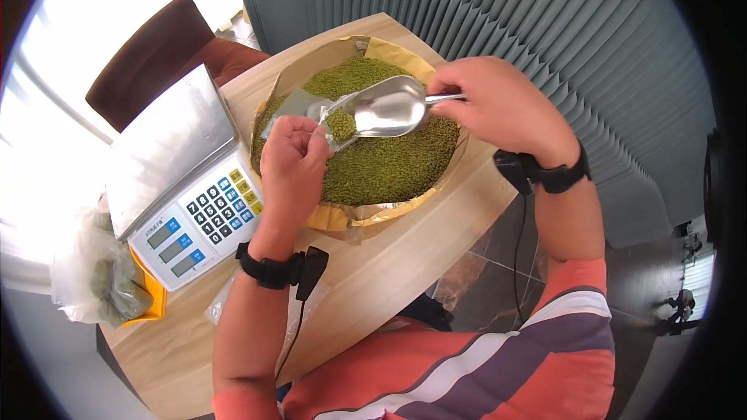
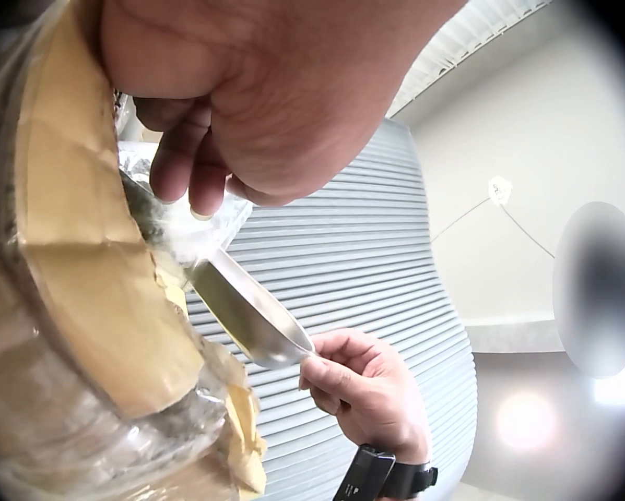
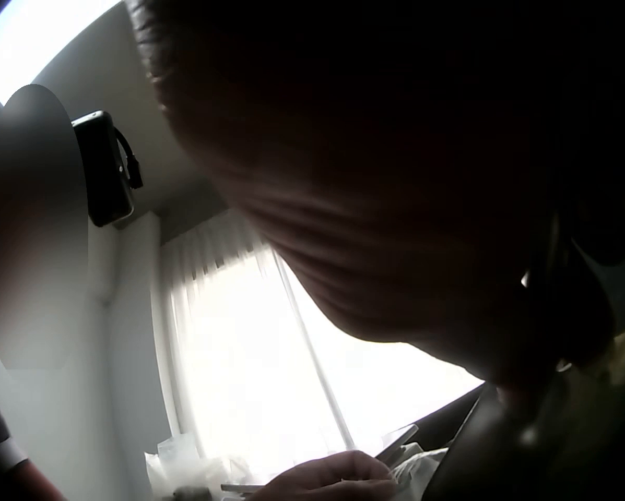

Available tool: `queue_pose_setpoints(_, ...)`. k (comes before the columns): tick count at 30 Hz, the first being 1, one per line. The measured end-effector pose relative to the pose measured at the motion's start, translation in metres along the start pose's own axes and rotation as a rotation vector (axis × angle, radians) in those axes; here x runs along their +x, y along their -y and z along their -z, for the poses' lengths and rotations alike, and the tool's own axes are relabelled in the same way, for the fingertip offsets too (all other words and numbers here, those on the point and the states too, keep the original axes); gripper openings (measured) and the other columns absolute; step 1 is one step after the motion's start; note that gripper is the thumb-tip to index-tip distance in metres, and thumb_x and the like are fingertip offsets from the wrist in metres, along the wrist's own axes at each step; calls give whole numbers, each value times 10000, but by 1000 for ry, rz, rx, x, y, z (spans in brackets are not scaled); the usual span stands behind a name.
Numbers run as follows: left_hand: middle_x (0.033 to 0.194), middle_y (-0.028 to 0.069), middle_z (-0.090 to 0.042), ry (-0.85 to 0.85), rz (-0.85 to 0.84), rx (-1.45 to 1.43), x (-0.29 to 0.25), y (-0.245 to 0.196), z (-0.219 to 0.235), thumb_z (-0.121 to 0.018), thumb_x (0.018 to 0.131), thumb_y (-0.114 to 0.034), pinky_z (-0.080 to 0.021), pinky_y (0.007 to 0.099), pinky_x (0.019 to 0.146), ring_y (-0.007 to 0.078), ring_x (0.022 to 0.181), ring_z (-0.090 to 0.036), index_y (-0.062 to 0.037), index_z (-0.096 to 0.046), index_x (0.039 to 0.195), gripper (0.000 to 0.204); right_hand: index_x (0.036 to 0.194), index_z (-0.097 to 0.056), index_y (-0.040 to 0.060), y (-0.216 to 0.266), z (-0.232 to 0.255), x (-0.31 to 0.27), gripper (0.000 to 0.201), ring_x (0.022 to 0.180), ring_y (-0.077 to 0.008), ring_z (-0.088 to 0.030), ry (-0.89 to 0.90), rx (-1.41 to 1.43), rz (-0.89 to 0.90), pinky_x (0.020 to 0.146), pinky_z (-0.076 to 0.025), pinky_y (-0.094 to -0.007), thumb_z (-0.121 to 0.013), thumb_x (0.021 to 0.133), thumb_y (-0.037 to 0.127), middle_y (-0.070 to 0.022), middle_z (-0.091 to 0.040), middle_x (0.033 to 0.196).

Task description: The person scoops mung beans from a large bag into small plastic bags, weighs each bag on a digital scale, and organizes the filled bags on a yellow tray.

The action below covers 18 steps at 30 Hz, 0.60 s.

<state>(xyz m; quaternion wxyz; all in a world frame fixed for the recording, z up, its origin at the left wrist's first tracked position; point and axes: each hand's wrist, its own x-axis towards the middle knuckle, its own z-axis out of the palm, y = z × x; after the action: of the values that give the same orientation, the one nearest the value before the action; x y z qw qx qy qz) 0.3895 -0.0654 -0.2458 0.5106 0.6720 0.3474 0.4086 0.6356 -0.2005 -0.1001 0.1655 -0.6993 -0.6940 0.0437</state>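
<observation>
Green beans [image 1: 373, 171] fill a round paper-lined sack on the table. Over them my right hand [image 1: 498, 105] grips the handle of a metal scoop [image 1: 393, 109], whose front end lies in the mouth of a clear plastic bag [image 1: 299, 105]. Some beans show at the scoop's tip. My left hand [image 1: 294, 159] pinches the near edge of the bag. In the left wrist view the scoop [image 2: 252, 313] runs from the bag to my right hand [image 2: 370, 391]. The right wrist view is mostly dark palm.
A scale [image 1: 198, 210] with a metal plate stands left of the sack. Beyond it a filled plastic bag [image 1: 105, 272] rests at an orange tray [image 1: 156, 295]. A brown chair [image 1: 156, 54] is behind the table, and a grey pleated curtain [image 1: 482, 15] hangs at the far side.
</observation>
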Motion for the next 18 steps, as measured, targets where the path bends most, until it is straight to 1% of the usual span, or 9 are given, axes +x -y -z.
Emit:
queue_pose_setpoints(2,838,18,-713,0,-16,-21,0,2,0,-688,1100,-118,-552,233,646,78,759,-687,-21,-648,1101,106,1024,-764,10,-7,14,-10,180,868,-384,-739,4,60,-23,766,-555,-468,-745,951,173,-179,-765,908)
queue_pose_setpoints(6,838,18,-714,13,-12,9,1,0,-2,-685,1101,-114,-547,229,646,78,747,-683,-17,-647,1100,105,987,-760,-6,-15,30,-28,169,845,-392,-737,95,37,-201,751,-552,-461,-750,918,147,-185,-759,874)
queue_pose_setpoints(8,835,18,-714,20,-9,29,1,-2,-3,-685,1102,-113,-546,228,647,77,744,-682,-16,-646,1100,105,980,-771,11,-29,13,-29,153,830,-405,-728,101,-137,-126,755,-560,-476,-757,892,135,-185,-757,865)
queue_pose_setpoints(10,829,18,-714,13,-4,23,1,-4,-3,-682,1101,-110,-551,233,640,77,740,-681,-15,-645,1106,102,980,-783,32,-45,-21,-28,142,842,-403,-724,92,-203,-104,766,-565,-484,-758,879,128,-176,-754,861)
queue_pose_setpoints(12,826,19,-715,27,1,26,2,-8,-2,-682,1101,-110,-552,236,640,78,738,-681,-14,-645,1107,104,980,-796,52,-46,-30,-27,138,854,-402,-721,80,-265,-76,777,-570,-492,-758,867,122,-167,-750,856)
queue_pose_setpoints(14,823,20,-717,32,13,29,4,-8,0,-682,1101,-111,-553,238,639,80,736,-682,-13,-645,1109,105,1003,-811,86,-38,-27,-29,156,915,-386,-727,-94,-358,48,814,-579,-493,-767,858,123,-137,-745,902)
queue_pose_setpoints(15,828,22,-722,30,-5,53,6,-5,0,-682,1101,-111,-553,236,642,76,744,-686,-15,-645,1111,103,1003,-811,86,-31,-26,-27,156,915,-386,-727,-97,-354,48,814,-579,-493,-767,858,123,-137,-745,902)
queue_pose_setpoints(17,834,25,-728,39,-31,83,8,-6,0,-683,1101,-112,-553,233,644,73,751,-690,-18,-645,1113,102,1104,-808,88,-13,-27,-17,242,1082,-354,-697,-103,-160,156,920,-558,-477,-770,866,82,-109,-729,1045)
queue_pose_setpoints(18,826,43,-732,15,-31,156,7,-7,0,-680,1100,-114,-557,260,649,99,739,-698,-27,-651,1165,112,1104,-808,88,-6,-35,-11,242,1082,-354,-697,-114,-154,145,920,-558,-477,-770,866,82,-109,-729,1045)
